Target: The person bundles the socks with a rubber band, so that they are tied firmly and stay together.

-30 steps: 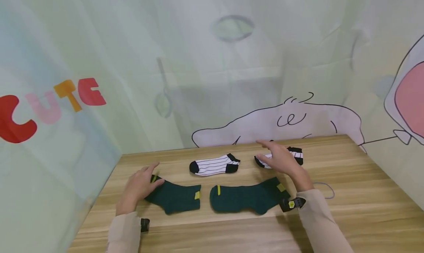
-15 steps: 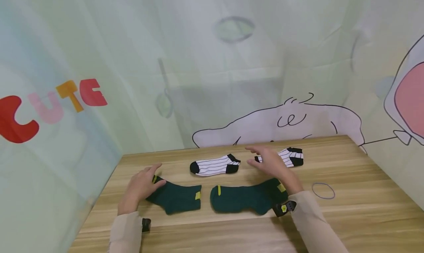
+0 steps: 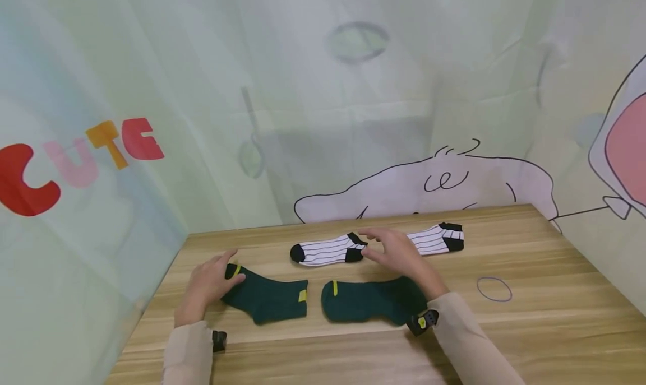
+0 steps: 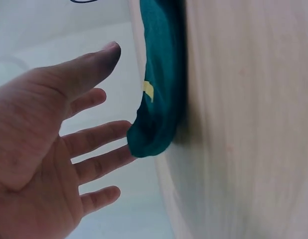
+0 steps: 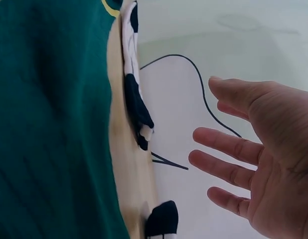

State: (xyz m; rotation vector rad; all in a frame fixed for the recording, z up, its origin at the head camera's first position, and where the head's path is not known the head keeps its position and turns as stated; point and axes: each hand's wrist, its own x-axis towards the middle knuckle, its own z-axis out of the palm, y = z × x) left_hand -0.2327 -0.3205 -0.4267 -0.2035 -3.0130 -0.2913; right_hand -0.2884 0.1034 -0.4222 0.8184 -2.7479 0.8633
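Note:
Four socks would be too exact a tally, so several lie flat on the wooden table. My left hand (image 3: 208, 284), fingers spread, hovers by the toe of the left dark green sock (image 3: 270, 298); the left wrist view shows that green sock (image 4: 161, 84) beside the fingertips with nothing gripped. My right hand (image 3: 396, 256) is held over the table between the left striped sock (image 3: 323, 252) and the right striped sock (image 3: 434, 239), whose toe it hides. Its fingers are extended and empty in the right wrist view. Below its wrist lies the right green sock (image 3: 368, 301), its cuff partly covered.
A thin blue ring (image 3: 494, 290) lies on the wooden table (image 3: 555, 295) at the right. Printed curtains (image 3: 348, 121) rise along the table's back and left sides.
My right hand has moved left, from over the right striped sock to beside the heel of the left one. The left hand has barely moved, and the socks lie as before.

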